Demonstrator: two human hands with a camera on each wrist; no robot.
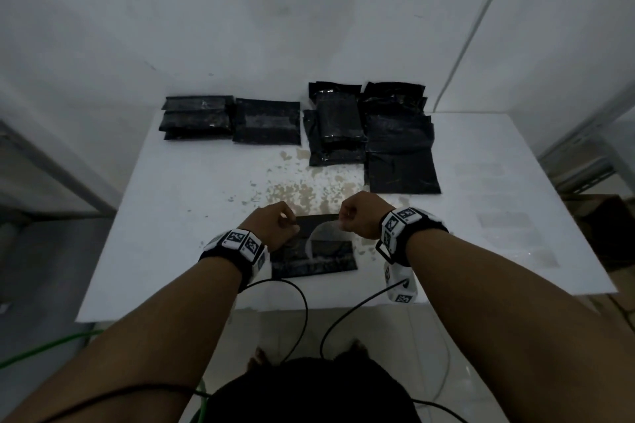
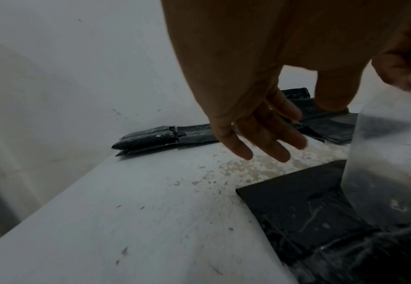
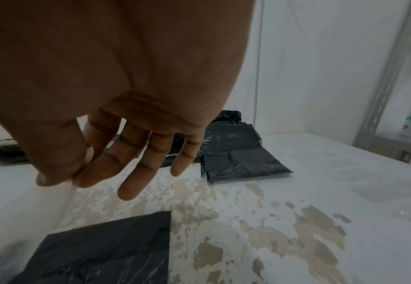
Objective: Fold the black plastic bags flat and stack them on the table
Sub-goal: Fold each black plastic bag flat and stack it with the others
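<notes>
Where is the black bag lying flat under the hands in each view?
Head: black bag low centre, between the left hand and right hand.
Left wrist: lower right, partly behind a clear film.
Right wrist: bottom left.
Shared landmark: the chipped patch of the table just beyond the bag.

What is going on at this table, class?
A person stands at a white table working on a black bag that lies flat near its front edge. Both hands, left and right, are raised over the bag, and each pinches an end of a clear strip stretched between them; it looks like tape. At the back of the table lie several piles of folded bags. The tabletop between them is stained.
</notes>
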